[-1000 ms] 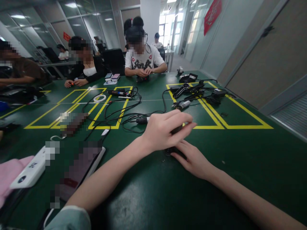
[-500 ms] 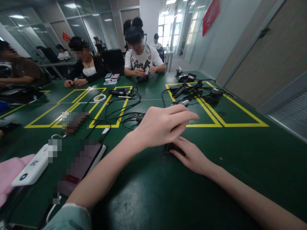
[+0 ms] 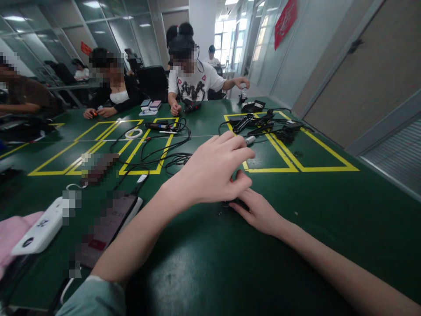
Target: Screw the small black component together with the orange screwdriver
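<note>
My left hand (image 3: 215, 169) is above the table in the middle of the head view, back of the hand up, fingers curled and thumb near them. A small spot of red shows between its fingers; what they hold is mostly hidden. Just below and to the right, my right hand (image 3: 263, 210) rests low on the green table (image 3: 204, 259). Its fingers and thumb pinch a small black part (image 3: 226, 203), largely covered by both hands. Tiny bits lie on the table beside that part.
Beyond my hands lie black tools and cables (image 3: 256, 123) inside yellow tape. To the left are a phone (image 3: 108, 228), a white power strip (image 3: 39, 224), a pink cloth (image 3: 16, 237) and a white ring (image 3: 133, 133). Co-workers sit across the table, one near a black drill (image 3: 191, 106).
My left hand has lowered slightly and its fingers have curled in, with red now showing between them. My right hand stays put. The co-worker opposite has reached an arm out toward a small bottle.
</note>
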`<state>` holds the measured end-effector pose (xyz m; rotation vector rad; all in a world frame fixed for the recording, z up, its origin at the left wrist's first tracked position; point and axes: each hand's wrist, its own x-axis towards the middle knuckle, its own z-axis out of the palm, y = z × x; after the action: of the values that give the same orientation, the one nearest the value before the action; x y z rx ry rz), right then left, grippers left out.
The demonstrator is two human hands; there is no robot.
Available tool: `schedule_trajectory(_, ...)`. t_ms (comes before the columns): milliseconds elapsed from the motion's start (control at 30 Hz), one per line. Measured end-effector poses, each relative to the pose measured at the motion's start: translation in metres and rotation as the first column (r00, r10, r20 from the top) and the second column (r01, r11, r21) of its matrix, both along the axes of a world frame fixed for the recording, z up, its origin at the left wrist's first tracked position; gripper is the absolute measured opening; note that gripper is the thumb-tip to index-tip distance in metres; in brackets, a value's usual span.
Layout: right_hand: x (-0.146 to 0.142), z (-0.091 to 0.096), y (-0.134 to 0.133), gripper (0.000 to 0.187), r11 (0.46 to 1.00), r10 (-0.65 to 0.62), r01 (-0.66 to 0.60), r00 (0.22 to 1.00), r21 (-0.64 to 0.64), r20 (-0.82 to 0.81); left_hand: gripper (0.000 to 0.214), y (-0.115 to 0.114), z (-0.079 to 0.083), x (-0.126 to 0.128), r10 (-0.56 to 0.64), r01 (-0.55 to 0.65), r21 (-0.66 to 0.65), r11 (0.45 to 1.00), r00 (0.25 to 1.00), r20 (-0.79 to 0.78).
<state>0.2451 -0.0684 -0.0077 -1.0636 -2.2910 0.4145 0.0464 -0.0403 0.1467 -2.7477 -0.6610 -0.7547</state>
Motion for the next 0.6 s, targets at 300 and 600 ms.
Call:
schedule_trajectory(300, 0.000, 0.004, 0.000, 0.021, 1.000, -0.002, 0.003, 1.000, -0.025, 0.022, 0.025, -0.002, -0.003, 0.003, 0.111, -0.111, -0.008, 0.994, 0.992, -0.064)
schedule_trajectory(600, -0.001, 0.000, 0.000, 0.016, 1.000, -0.011, 0.011, 1.000, 0.015, -0.019, 0.017, 0.000, -0.004, 0.006, -0.021, 0.020, -0.016, 1.000, 1.000, -0.006)
